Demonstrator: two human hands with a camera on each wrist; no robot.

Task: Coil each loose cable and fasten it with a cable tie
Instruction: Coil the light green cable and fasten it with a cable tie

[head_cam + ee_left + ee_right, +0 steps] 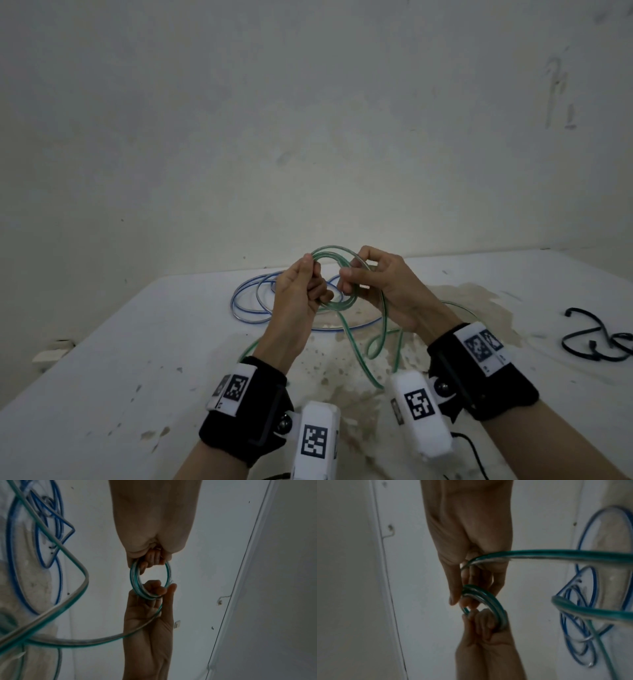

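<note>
We record a green cable (337, 279), clear-sheathed with a green stripe, and behind it a blue cable (251, 301) of like make, clear with a blue stripe. The table (113, 346) is white, blotched with brownish stains and small dark flecks. The wall (308, 120) is off-white with grey smudges. Black cable ties (597, 339), as far as we can judge at that edge, lie to the right. The wrist bands (251, 411) are black, bearing white blocks printed with black-and-white square codes.
</note>
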